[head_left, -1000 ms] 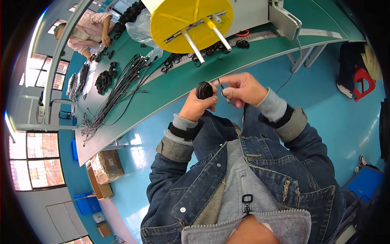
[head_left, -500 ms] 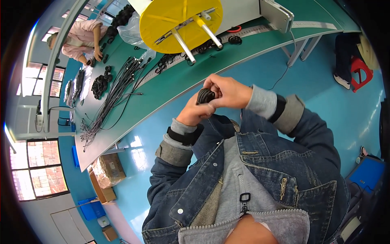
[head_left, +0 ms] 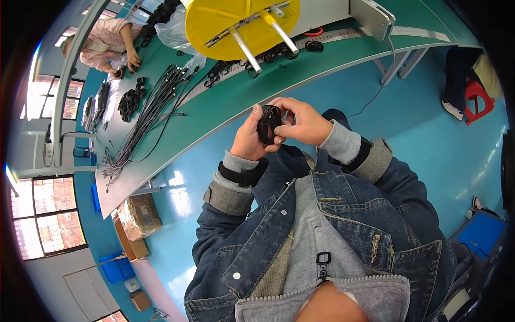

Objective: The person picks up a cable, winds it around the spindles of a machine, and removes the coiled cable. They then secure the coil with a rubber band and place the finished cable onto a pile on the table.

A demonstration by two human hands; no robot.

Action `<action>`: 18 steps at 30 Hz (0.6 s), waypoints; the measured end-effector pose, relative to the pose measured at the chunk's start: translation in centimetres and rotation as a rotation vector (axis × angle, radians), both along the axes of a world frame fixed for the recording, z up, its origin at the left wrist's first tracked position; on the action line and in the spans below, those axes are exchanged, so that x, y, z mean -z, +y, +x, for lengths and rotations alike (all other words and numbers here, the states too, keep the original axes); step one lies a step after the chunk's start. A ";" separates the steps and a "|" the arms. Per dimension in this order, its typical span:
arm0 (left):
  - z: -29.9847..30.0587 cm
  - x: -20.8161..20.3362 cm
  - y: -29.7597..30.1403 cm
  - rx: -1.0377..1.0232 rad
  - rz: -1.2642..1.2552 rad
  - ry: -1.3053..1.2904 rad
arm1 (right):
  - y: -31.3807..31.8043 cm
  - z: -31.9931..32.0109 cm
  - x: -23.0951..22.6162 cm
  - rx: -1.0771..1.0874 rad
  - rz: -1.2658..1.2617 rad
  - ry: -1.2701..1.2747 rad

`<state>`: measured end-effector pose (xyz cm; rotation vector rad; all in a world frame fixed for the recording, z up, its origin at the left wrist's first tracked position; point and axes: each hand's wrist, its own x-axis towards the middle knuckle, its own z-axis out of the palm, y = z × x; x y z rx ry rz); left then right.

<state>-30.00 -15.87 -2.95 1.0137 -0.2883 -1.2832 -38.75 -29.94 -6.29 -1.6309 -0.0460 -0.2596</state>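
Observation:
A black coiled cable [head_left: 266,126] is held between my two hands, in front of the table's near edge. My left hand [head_left: 249,137] closes round its left side and underside, the thumb pointing up beside it. From the right, my right hand [head_left: 303,122] grips the coil, thumb on its face and fingers at its top. Part of the coil is hidden by my fingers. Ahead of my hands stands a yellow disc [head_left: 214,24] with metal posts [head_left: 245,50] sticking out toward me. Long loose dark cables [head_left: 153,115] lie in a bundle on the green table [head_left: 214,119].
More coiled black cables [head_left: 130,101] lie on the table's left part. Small black loops [head_left: 217,72] are strewn along a metal ruler [head_left: 196,92] under the disc. A person [head_left: 110,43] handles black coils at the far left. A red stool [head_left: 478,103] stands right.
The coil has turned so its looped face shows, and my left thumb now points up. My right thumb has come onto the coil. The view has shifted slightly.

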 end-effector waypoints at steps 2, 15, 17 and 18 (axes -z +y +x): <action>-0.1 0.2 -0.1 0.014 0.021 -0.032 | 0.2 0.0 0.3 -0.008 0.047 0.017; 1.6 1.0 0.3 -0.091 0.018 -0.096 | -1.2 0.0 1.9 0.142 0.036 -0.009; 2.3 1.4 1.0 -0.098 0.063 -0.095 | -1.7 -0.3 2.5 0.188 0.048 0.036; 2.5 1.6 1.4 -0.117 0.057 -0.101 | -1.8 -0.4 2.8 0.169 0.042 0.029</action>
